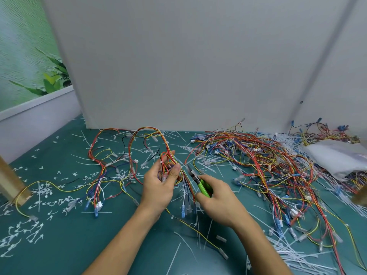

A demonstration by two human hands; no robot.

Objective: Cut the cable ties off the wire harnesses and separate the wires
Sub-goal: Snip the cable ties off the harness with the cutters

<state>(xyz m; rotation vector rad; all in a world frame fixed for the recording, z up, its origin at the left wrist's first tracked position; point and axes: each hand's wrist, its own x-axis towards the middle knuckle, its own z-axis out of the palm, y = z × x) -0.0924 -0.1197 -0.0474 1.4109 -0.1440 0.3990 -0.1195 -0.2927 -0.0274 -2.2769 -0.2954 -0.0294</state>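
Left hand (158, 187) curls fingers round a wire harness (168, 158), right hand (216, 201) grips green-handled cutters (199, 182), nose toward eleven o'clock, blades seemingly parted, harness pile (258, 155) at three o'clock

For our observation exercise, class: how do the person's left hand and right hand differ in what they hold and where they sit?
The left hand grips a bundle of coloured wires; the right hand grips green-handled cutters. The left hand reaches farther from the person; the right hand sits nearer, its cutters pointing toward the bundle. Both are bare and curled round something above the teal table.
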